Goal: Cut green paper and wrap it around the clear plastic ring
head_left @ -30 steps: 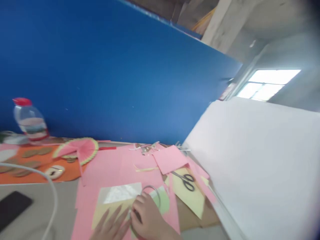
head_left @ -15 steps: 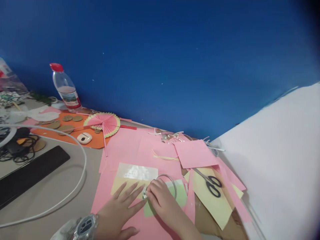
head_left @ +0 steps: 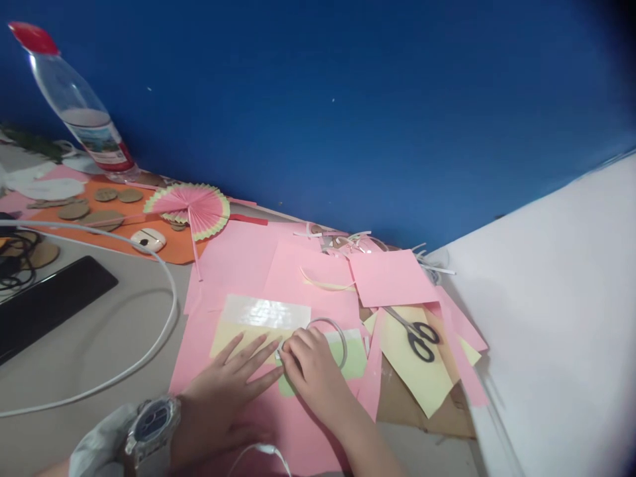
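Note:
Fingers spread, my left hand [head_left: 233, 377] presses flat on a yellow paper strip [head_left: 226, 340] that lies over pink paper. A shiny clear strip [head_left: 265, 311] runs along the yellow strip's far side. My right hand [head_left: 313, 368] is closed, its fingertips together beside my left fingers. A small whitish bit [head_left: 279, 352] shows at those fingertips; what they grip is mostly hidden. A thin grey ring [head_left: 342, 341], like a narrow tape roll, curves out from behind my right hand. Light green paper [head_left: 355, 358] lies under the ring and the hand.
Scissors [head_left: 415, 336] rest on yellow paper at right, beside a loose pink sheet [head_left: 392, 278]. A pleated paper fan [head_left: 206, 209], a bottle [head_left: 94, 126] and cardboard discs [head_left: 102, 220] stand or lie back left. A white cable [head_left: 166, 331] loops past a black slab [head_left: 59, 305].
The camera view has shifted, so the bottle looks larger and the papers sit higher in view. Both hands keep about the same place on the papers. A thin white cord now shows at the bottom.

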Motion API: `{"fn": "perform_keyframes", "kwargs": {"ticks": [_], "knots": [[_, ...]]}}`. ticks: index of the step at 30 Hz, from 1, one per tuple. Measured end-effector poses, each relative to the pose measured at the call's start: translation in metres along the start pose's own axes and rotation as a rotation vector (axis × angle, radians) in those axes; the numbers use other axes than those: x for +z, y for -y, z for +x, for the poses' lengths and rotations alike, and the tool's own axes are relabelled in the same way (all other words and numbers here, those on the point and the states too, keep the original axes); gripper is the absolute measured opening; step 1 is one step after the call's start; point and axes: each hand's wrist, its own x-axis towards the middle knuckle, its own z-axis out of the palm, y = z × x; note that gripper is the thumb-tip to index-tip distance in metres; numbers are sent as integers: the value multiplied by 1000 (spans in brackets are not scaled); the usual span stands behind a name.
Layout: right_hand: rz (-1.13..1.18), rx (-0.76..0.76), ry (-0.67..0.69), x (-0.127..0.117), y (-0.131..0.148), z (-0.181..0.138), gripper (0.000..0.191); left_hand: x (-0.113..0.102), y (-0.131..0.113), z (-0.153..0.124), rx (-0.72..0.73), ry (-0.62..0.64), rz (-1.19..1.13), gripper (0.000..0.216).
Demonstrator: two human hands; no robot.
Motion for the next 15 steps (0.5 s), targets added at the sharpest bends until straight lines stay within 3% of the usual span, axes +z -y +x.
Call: {"fn": "perform_keyframes", "kwargs": {"ticks": [4,15], "knots": [[25,16,21,-1,-2,1,16,-3,-3,3,-4,-41,39,67],[55,-19,112,-9,-5,6,17,-5,5,3,49,15,63,69]]}}
